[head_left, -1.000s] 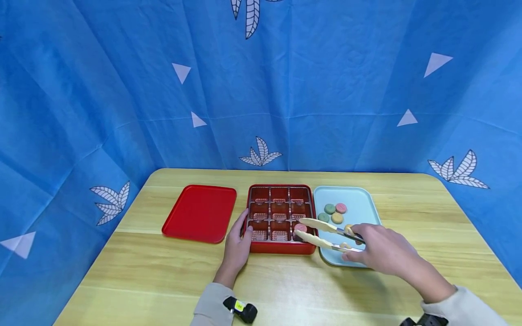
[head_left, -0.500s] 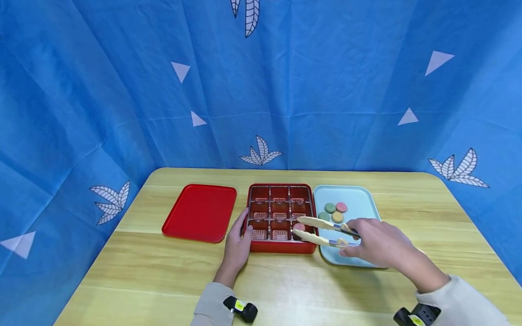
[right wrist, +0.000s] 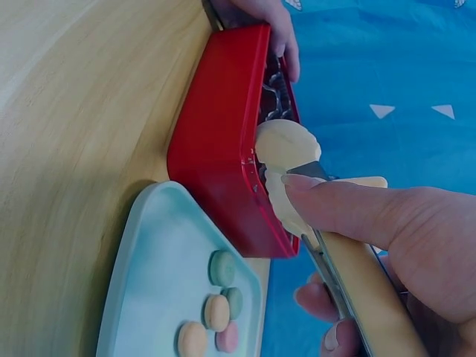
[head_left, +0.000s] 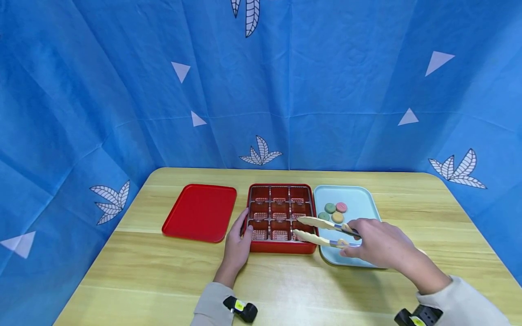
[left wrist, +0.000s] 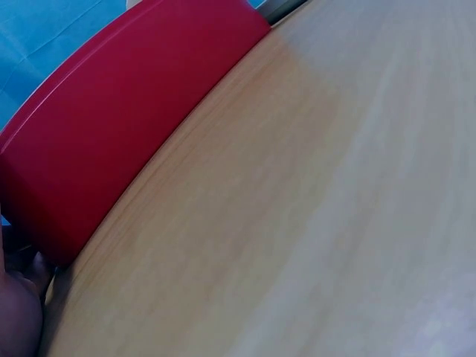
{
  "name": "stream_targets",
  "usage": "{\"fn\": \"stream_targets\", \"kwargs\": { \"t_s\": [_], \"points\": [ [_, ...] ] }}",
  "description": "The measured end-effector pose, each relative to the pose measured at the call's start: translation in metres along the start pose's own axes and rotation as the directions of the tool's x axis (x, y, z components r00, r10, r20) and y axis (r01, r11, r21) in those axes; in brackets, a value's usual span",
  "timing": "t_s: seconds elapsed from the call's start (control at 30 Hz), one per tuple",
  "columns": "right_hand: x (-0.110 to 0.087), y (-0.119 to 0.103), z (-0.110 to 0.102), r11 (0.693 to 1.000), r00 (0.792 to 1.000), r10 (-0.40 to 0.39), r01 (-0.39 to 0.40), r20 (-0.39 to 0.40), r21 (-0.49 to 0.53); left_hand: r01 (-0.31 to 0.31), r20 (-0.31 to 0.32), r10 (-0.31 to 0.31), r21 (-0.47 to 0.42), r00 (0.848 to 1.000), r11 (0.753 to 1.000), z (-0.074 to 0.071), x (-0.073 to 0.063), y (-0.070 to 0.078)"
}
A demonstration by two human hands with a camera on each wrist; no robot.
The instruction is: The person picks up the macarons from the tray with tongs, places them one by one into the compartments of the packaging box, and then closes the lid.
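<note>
My left hand (head_left: 237, 246) holds the left side of a red box (head_left: 281, 247), its thumb near the front corner. A clear divided insert fills the box with rows of square compartments. In my right hand (head_left: 377, 242) is a pair of tongs (head_left: 311, 222) with cream scalloped tips. The tips stand apart over the front right compartment, nothing showing between them. The right wrist view has the tongs (right wrist: 286, 145) reaching over the box rim, the thumb pressing on one arm. No macaron shows in the box; the tongs partly cover that front right compartment.
To the right of the box lies a light blue tray (head_left: 360, 199) with green, pink and yellow macarons (head_left: 337, 217), partly under the right hand. A red lid (head_left: 200, 213) lies flat on the left. Blue cloth (head_left: 346, 90) hangs behind the wooden table (head_left: 130, 271).
Earlier a pink macaron was visible between the tong tips over the front right compartment; it no longer shows. My right hand shifted slightly left. The left hand has stayed put.
</note>
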State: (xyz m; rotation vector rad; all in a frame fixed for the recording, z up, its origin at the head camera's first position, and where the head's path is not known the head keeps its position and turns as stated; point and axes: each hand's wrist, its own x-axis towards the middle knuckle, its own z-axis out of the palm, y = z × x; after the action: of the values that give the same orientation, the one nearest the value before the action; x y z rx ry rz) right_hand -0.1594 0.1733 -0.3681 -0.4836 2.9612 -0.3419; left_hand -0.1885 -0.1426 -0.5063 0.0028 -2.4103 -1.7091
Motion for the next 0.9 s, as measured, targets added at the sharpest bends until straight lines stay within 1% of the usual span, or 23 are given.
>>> {"fn": "stream_targets", "kwargs": {
  "t_s": [0.17,0.4,0.57,0.8,0.9],
  "points": [
    [-0.004,0.002,0.000,1.000,1.000,0.014,-0.014,-0.011,0.013,-0.022,0.003,0.022,-0.013,1.000,1.000,0.000,0.000,0.000],
    [-0.008,0.010,-0.003,0.996,0.998,0.063,-0.061,-0.032,0.060,0.015,0.002,-0.015,-0.004,1.000,1.000,0.000,0.000,0.000],
    [-0.011,0.014,-0.006,0.993,0.996,0.086,-0.083,-0.034,0.082,0.009,0.003,-0.009,0.007,1.000,1.000,0.000,0.000,0.000],
    [-0.019,0.024,-0.008,0.992,0.994,0.106,-0.103,-0.028,0.079,0.026,0.011,-0.026,0.007,1.000,1.000,0.000,0.000,0.001],
    [-0.022,0.027,-0.008,0.991,0.993,0.114,-0.112,-0.025,0.075,0.023,0.013,-0.023,0.007,1.000,1.000,0.000,0.000,0.000]
  ]
}}
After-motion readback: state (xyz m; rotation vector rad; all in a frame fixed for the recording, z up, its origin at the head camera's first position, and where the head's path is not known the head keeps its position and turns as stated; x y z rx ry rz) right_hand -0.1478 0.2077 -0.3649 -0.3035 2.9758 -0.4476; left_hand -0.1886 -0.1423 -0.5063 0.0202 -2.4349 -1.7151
